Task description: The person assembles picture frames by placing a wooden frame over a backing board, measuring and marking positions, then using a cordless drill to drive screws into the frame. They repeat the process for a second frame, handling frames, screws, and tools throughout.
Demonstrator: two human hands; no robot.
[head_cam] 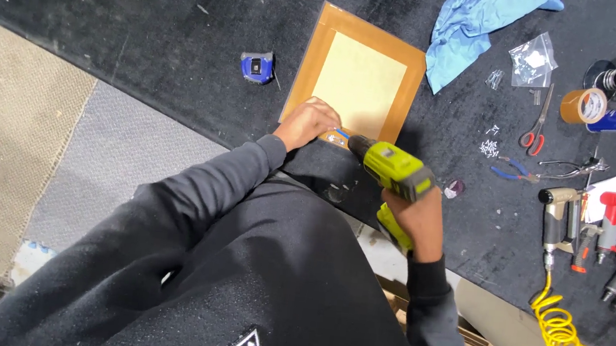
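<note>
Drill (389, 166) in right hand (418, 215); left hand (307, 122) on frame (360, 75).

Black workbench (147, 34) — wooden frame (356, 75); tape measure (257, 67); blue cloth (476, 23); scissors (535, 132); tape roll (583, 106)

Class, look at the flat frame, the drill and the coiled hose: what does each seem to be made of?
Frame: likely wood, smooth matt brown border round a pale paper-like backing. Drill: glossy lime plastic casing, dark chuck, probably metal. Coiled hose: shiny yellow plastic, springy coils.
</note>
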